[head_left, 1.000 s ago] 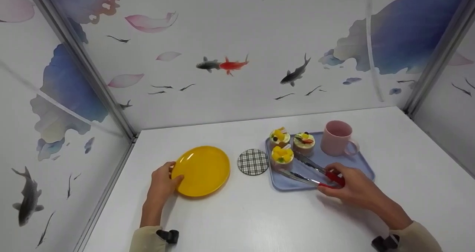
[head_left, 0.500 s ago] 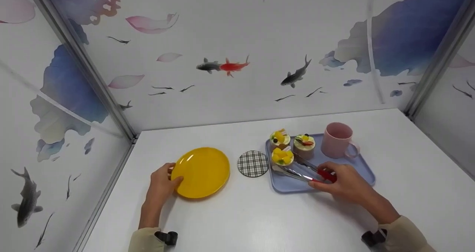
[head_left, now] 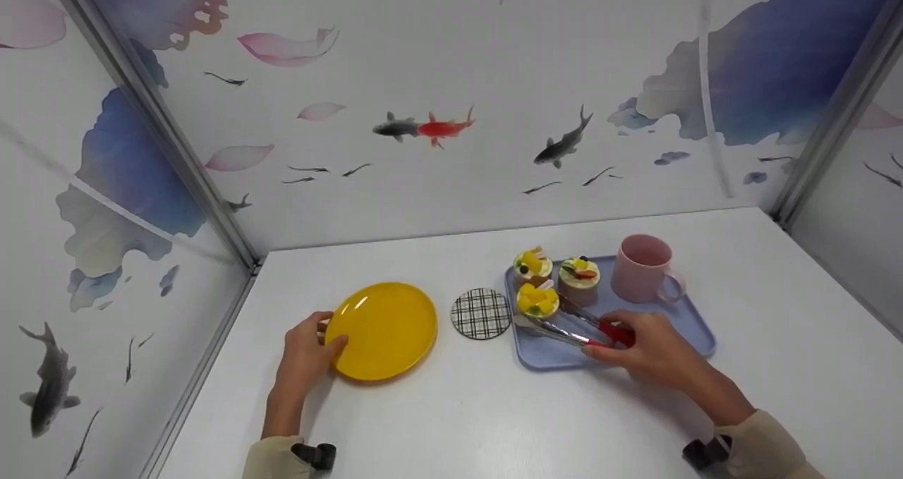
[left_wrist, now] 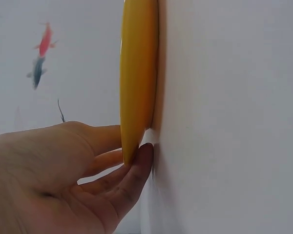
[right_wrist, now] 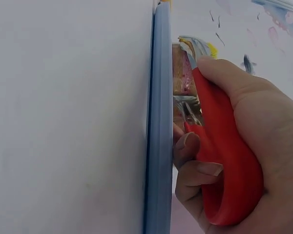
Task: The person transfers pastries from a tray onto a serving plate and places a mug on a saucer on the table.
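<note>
My left hand (head_left: 307, 355) pinches the near-left rim of a round yellow plate (head_left: 384, 331) lying on the table, thumb over the edge; the left wrist view shows fingertips at the rim of the plate (left_wrist: 136, 73). My right hand (head_left: 656, 348) grips red-handled metal tongs (right_wrist: 234, 156) low over a blue tray (head_left: 688, 327). The tongs' spread arms reach to either side of the front fruit-topped small cake (head_left: 537, 301); whether they touch it I cannot tell. Behind it stand two more small cakes, one topped with yellow fruit (head_left: 532, 264) and one with a red slice (head_left: 579, 280).
A pink mug (head_left: 638, 271) stands at the tray's back right, its handle to the right. Between plate and tray lies a round checked coaster (head_left: 481, 314). Printed white panels (head_left: 423, 197) border the white table (head_left: 437, 422) at the back and sides.
My right hand has moved left and slightly forward, bringing the tongs' arms further around the front cake. The left hand and plate have hardly moved.
</note>
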